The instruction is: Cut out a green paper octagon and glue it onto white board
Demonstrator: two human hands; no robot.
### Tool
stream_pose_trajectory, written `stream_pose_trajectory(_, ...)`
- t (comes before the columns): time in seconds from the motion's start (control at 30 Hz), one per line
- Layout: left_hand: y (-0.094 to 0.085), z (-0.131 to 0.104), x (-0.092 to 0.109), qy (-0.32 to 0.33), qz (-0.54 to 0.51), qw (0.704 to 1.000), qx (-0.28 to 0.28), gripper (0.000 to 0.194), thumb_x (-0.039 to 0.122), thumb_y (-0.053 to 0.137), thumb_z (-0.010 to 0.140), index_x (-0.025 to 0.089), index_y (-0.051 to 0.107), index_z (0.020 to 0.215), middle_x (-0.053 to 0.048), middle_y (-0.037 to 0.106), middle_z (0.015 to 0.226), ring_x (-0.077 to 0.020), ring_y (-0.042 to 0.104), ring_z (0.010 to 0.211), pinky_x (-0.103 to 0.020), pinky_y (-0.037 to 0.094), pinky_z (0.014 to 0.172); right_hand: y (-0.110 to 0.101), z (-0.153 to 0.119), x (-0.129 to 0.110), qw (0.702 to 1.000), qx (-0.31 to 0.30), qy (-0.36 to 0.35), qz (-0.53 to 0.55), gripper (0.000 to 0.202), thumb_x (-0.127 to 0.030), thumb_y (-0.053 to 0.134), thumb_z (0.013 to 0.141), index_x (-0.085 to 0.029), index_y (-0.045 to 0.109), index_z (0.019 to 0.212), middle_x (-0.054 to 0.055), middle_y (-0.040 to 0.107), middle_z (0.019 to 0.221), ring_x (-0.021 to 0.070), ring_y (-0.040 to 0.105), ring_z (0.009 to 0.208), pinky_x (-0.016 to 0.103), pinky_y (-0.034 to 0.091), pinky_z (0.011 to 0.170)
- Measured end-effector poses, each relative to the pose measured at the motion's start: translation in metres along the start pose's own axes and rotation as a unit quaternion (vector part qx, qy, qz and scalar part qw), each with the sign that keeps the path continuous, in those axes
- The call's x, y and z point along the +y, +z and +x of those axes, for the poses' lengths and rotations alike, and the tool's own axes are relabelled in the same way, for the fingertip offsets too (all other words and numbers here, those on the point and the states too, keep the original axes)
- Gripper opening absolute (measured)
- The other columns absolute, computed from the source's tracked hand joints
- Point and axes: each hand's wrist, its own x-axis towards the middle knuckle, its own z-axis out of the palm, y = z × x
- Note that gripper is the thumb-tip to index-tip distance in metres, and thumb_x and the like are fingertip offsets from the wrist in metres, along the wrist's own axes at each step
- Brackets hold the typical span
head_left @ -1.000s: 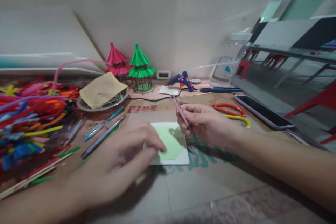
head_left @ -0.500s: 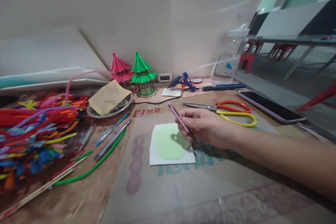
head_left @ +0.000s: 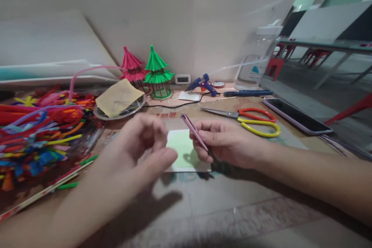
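Observation:
My right hand (head_left: 225, 141) is closed around a slim pink pen-like tool (head_left: 192, 130). The tool slants, its pink end up to the left and its dark end low by my fingers. Behind it lies a white square board (head_left: 171, 135) with a pale green piece (head_left: 181, 147) on top, partly covered by both hands. My left hand (head_left: 139, 155), slightly blurred, is raised at the board's left with fingers curved and thumb apart, nothing in it. Just beyond my right hand are scissors (head_left: 260, 128) with one red and one yellow handle.
Coloured pipe cleaners (head_left: 43, 135) pile up at the left, beside a metal plate (head_left: 100, 115) bearing yellowish sheet. Red (head_left: 132, 66) and green (head_left: 157, 71) pavilion models stand by the wall. A blue glue gun (head_left: 203, 83), a water bottle (head_left: 252, 62) and a phone (head_left: 296, 116) sit farther right.
My left hand has come into view from the lower left, reaching toward the board and hiding the pens there. My right hand keeps the pink tool, nearly in place. The view has shifted slightly.

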Motion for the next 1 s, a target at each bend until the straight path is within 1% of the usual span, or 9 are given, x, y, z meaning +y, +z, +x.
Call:
stream_pose_trajectory(0.1, 0.012, 0.016, 0.040, 0.019, -0.024, 0.999, -0.025, 0.065, 0.042, 0.084, 0.079, 0.029, 0.053, 0.135, -0.003, 0.067, 0.105, -0.0191, 0.066, 0.093, -0.027, 0.056, 0.074, 0.009, -0.004, 0.008, 0.999, -0.010, 0.035, 0.021, 0.027, -0.038, 0.076, 0.088, -0.014, 0.064, 0.083, 0.000, 0.067, 0.065, 0.0079, 0.058, 0.053, 0.018, 0.044, 0.052)
stream_pose_trajectory(0.17, 0.018, 0.018, 0.047, -0.002, 0.001, 0.998, -0.060, 0.056, 0.043, 0.082, 0.081, 0.028, 0.058, 0.129, -0.004, 0.069, 0.109, -0.0211, 0.067, 0.099, -0.031, 0.055, 0.082, 0.013, -0.004, 0.016, 0.997, -0.024, 0.058, 0.040, 0.029, -0.040, 0.074, 0.089, -0.014, 0.064, 0.083, 0.000, 0.068, 0.064, 0.0083, 0.060, 0.051, 0.017, 0.045, 0.050)
stream_pose_trajectory(0.3, 0.023, 0.014, 0.047, -0.044, 0.026, 0.995, -0.085, 0.025, 0.046, 0.071, 0.091, 0.023, 0.066, 0.099, -0.001, 0.074, 0.095, -0.0199, 0.069, 0.090, -0.031, 0.053, 0.080, 0.016, -0.002, 0.029, 0.993, -0.048, 0.094, 0.061, 0.030, -0.041, 0.075, 0.088, -0.014, 0.064, 0.092, 0.002, 0.072, 0.065, 0.0104, 0.064, 0.051, 0.018, 0.050, 0.049)
stream_pose_trajectory(0.5, 0.020, 0.015, 0.053, -0.058, 0.027, 0.994, -0.094, 0.026, 0.046, 0.061, 0.096, 0.021, 0.068, 0.099, 0.000, 0.075, 0.087, -0.0176, 0.067, 0.078, -0.028, 0.051, 0.071, 0.017, -0.002, 0.028, 0.993, -0.039, 0.099, 0.059, 0.032, -0.043, 0.077, 0.086, -0.015, 0.062, 0.087, 0.002, 0.073, 0.066, 0.0100, 0.065, 0.050, 0.017, 0.050, 0.049)
stream_pose_trajectory(0.67, 0.015, 0.019, 0.047, -0.016, 0.062, 0.993, -0.099, 0.043, 0.053, 0.044, 0.104, 0.022, 0.072, 0.092, -0.001, 0.075, 0.090, -0.0183, 0.068, 0.085, -0.029, 0.051, 0.079, 0.016, -0.004, 0.029, 0.993, -0.034, 0.101, 0.057, 0.029, -0.043, 0.073, 0.089, -0.017, 0.059, 0.087, 0.003, 0.074, 0.066, 0.0113, 0.065, 0.050, 0.018, 0.049, 0.049)
stream_pose_trajectory(0.77, 0.010, 0.026, 0.042, -0.001, 0.074, 0.996, -0.053, 0.054, 0.054, 0.032, 0.106, 0.021, 0.074, 0.096, -0.004, 0.076, 0.098, -0.0215, 0.068, 0.093, -0.032, 0.053, 0.084, 0.013, -0.003, 0.023, 0.997, -0.026, 0.078, 0.007, 0.030, -0.044, 0.071, 0.090, -0.018, 0.058, 0.086, 0.002, 0.072, 0.066, 0.0109, 0.063, 0.051, 0.019, 0.047, 0.048)
stream_pose_trajectory(0.83, 0.005, 0.034, 0.034, 0.013, 0.109, 0.994, -0.019, 0.047, 0.051, 0.037, 0.105, 0.021, 0.073, 0.098, -0.004, 0.075, 0.096, -0.0220, 0.068, 0.092, -0.033, 0.053, 0.084, 0.010, -0.001, 0.014, 0.996, 0.002, 0.051, -0.077, 0.029, -0.045, 0.070, 0.090, -0.018, 0.059, 0.086, 0.000, 0.069, 0.066, 0.0103, 0.060, 0.051, 0.020, 0.046, 0.049)
stream_pose_trajectory(0.93, -0.002, 0.047, 0.014, 0.078, 0.196, 0.977, -0.038, 0.027, 0.042, 0.058, 0.097, 0.021, 0.073, 0.096, -0.005, 0.074, 0.101, -0.0238, 0.067, 0.098, -0.038, 0.051, 0.092, 0.001, 0.004, -0.002, 0.942, 0.057, -0.041, -0.328, 0.018, -0.035, 0.070, 0.090, -0.018, 0.065, 0.086, 0.000, 0.067, 0.073, 0.0124, 0.059, 0.062, 0.024, 0.047, 0.060)
stream_pose_trajectory(1.0, -0.005, 0.054, -0.002, 0.124, 0.233, 0.961, -0.085, 0.023, 0.038, 0.060, 0.095, 0.021, 0.074, 0.101, -0.007, 0.072, 0.113, -0.0254, 0.064, 0.109, -0.042, 0.047, 0.101, -0.009, 0.007, -0.010, 0.842, 0.074, -0.130, -0.518, 0.008, -0.025, 0.068, 0.090, -0.018, 0.069, 0.086, 0.003, 0.067, 0.081, 0.0160, 0.060, 0.075, 0.028, 0.047, 0.070)
